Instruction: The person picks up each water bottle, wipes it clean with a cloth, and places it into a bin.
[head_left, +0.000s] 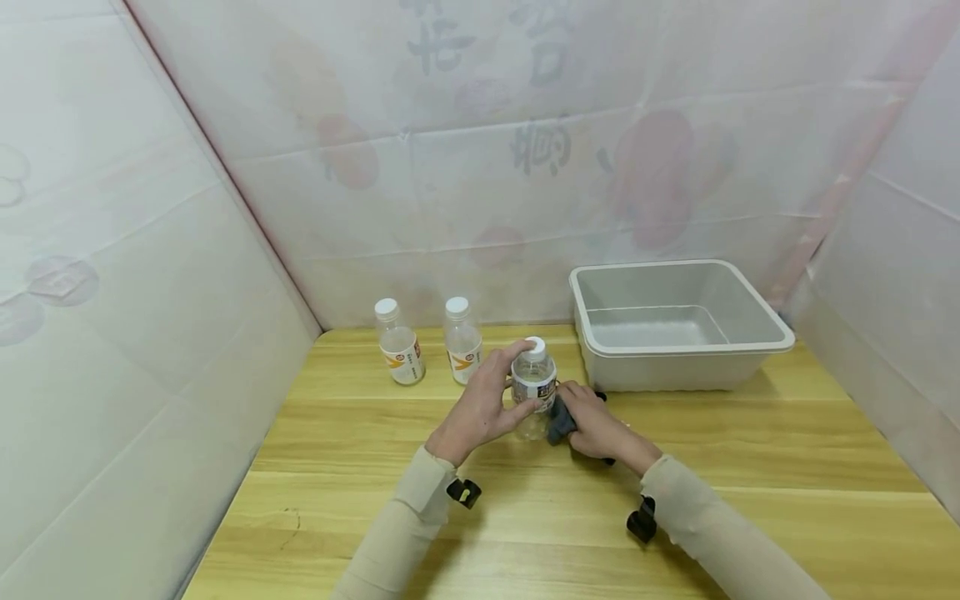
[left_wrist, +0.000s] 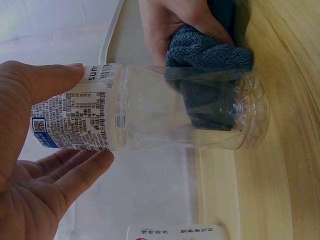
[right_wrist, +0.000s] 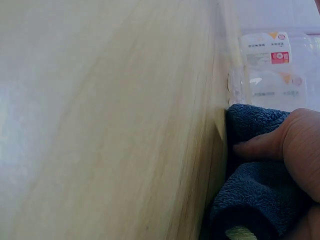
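A clear plastic bottle [head_left: 534, 385] with a white cap and a printed label stands upright on the table. My left hand [head_left: 491, 402] grips it around the label, thumb on the near side, one finger up by the cap. In the left wrist view the lower part of the bottle [left_wrist: 180, 107] is see-through. My right hand [head_left: 596, 421] holds a bunched dark blue-grey cloth [left_wrist: 205, 55] against the bottle's lower side. The right wrist view shows the thumb pressed into the folds of the cloth [right_wrist: 260, 185].
Two similar white-capped bottles, a left one [head_left: 403, 354] and a right one [head_left: 463, 346], stand at the back left. A grey-white plastic bin [head_left: 660, 371] sits at the back right. Printed sheeting [head_left: 450, 208] walls the wooden table [head_left: 360, 500].
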